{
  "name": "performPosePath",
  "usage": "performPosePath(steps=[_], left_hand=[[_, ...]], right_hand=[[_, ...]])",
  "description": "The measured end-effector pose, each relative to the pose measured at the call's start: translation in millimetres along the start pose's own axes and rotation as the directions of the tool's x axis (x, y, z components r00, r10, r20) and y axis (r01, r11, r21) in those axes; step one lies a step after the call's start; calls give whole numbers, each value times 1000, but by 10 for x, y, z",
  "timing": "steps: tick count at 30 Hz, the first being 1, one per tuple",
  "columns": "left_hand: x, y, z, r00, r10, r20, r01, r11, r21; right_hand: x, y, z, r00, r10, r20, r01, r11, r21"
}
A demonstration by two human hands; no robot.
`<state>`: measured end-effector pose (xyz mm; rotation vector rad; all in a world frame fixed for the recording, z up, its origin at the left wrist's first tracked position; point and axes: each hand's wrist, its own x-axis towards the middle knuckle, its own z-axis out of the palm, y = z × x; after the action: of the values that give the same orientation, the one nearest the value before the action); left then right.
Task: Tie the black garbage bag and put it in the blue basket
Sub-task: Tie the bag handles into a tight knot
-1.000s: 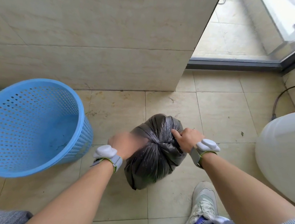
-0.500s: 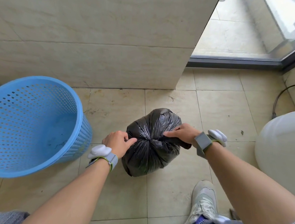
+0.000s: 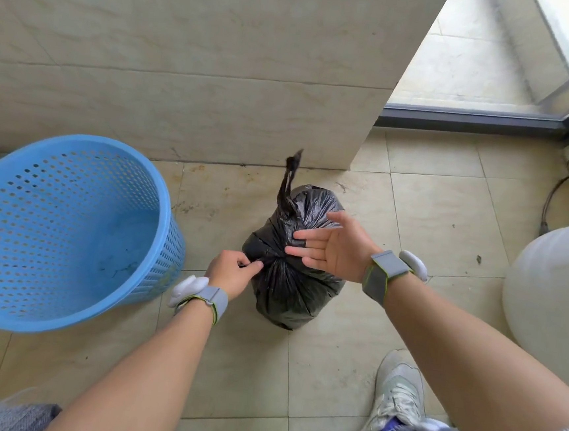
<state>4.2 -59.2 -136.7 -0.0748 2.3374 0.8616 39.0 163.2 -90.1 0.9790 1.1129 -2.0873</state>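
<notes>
The black garbage bag stands on the tiled floor, bunched at its neck, with one loose twisted end sticking up toward the wall. My left hand pinches the gathered plastic at the bag's left side. My right hand is flat and open with fingers spread, just over the right of the neck, holding nothing. The blue basket with perforated walls stands empty on the floor to the left of the bag, tilted toward me.
A beige tiled wall rises right behind bag and basket. A large white container stands at the right edge, with a dark cable behind it. My shoe is at the lower right. A glass door sill lies at the back right.
My right hand has let go of the bag's end and opened; that end now sticks up free. My left hand keeps pinching the neck.
</notes>
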Motion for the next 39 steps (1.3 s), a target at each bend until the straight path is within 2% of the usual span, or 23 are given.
performPosePath(steps=[2, 4, 6, 7, 10, 13, 15, 17, 18, 20, 21, 24, 26, 28, 32, 34, 37, 39], left_hand=[[5, 30, -59, 998, -66, 16, 68, 968, -243], [19, 77, -126, 993, -114, 28, 114, 869, -481], [20, 156, -197, 991, -130, 44, 131, 792, -597], [17, 203, -225, 990, -127, 58, 136, 774, -619], [3, 332, -303, 995, -73, 61, 96, 751, -653], [-11, 459, -369, 999, 0, 49, 33, 745, -667], [-20, 565, -405, 997, 58, 53, -7, 738, -674], [-16, 668, -451, 994, 102, 43, -45, 731, -681], [-7, 710, -479, 993, 118, 29, -66, 722, -689], [12, 774, -532, 990, 142, -2, -103, 708, -699], [18, 795, -550, 989, 150, -12, -116, 706, -698], [17, 845, -563, 984, 176, -15, -137, 707, -694], [5, 888, -547, 979, 202, 14, -136, 707, -694], [-9, 929, -540, 971, 233, 59, -132, 719, -682], [-31, 983, -540, 948, 289, 130, -138, 745, -652], [-35, 1001, -523, 945, 296, 141, -138, 750, -647], [11, 975, -487, 966, 241, 94, -111, 714, -691], [96, 888, -453, 991, 130, 33, -69, 707, -704]], right_hand=[[23, -4, 44, 1000, -15, -11, 15, 999, -42], [110, 45, 87, 982, -140, -127, 99, 953, -287], [198, 109, 111, 885, -358, -298, 97, 768, -634], [227, 135, 108, 831, -439, -342, 73, 695, -715], [238, 184, 120, 728, -530, -435, 40, 666, -745], [271, 204, 131, 675, -554, -487, 55, 696, -716], [271, 220, 163, 690, -569, -448, 136, 710, -691], [299, 241, 177, 708, -617, -344, 180, 628, -757], [296, 240, 181, 717, -644, -267, 160, 525, -836], [274, 244, 190, 739, -664, -118, 41, 219, -975], [284, 257, 175, 759, -647, -72, -11, 99, -995], [261, 311, 178, 806, -592, 5, -36, -57, -998], [228, 339, 201, 827, -560, 40, -22, -104, -994], [180, 332, 221, 831, -557, 10, -85, -145, -986], [105, 270, 268, 780, -624, -55, -209, -177, -962], [102, 311, 283, 782, -622, -44, -219, -208, -953], [131, 413, 295, 809, -588, 0, -160, -220, -962], [148, 434, 272, 854, -520, -13, -123, -177, -976]])
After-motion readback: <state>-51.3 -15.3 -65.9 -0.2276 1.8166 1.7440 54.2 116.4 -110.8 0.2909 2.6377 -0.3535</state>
